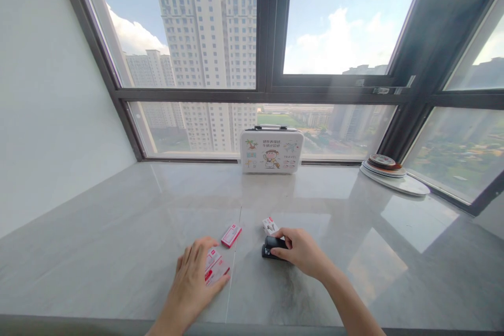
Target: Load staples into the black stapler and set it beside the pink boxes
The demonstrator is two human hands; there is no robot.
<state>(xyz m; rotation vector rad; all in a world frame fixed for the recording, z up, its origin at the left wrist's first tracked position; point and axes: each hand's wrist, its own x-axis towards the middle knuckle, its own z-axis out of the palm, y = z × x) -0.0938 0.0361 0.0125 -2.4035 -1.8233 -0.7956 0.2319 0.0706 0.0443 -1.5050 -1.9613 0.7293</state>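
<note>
Two things were held: our left hand (192,279) lay open on a red box (216,269), maybe to keep it still; at 3 o'clock our right hand (303,252) gripped the stapler (271,248).

Four small boxes (231,235), one black stapler (272,247), one case (271,150)

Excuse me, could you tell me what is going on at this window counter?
A person is at a grey counter by the window. Their left hand lies flat on small red-and-white boxes, while the right hand grips a black stapler. Another red box lies apart between the hands, and a small opened box sits just beyond the stapler. A white illustrated case stands against the glass, with stacked plates to the right.
</note>
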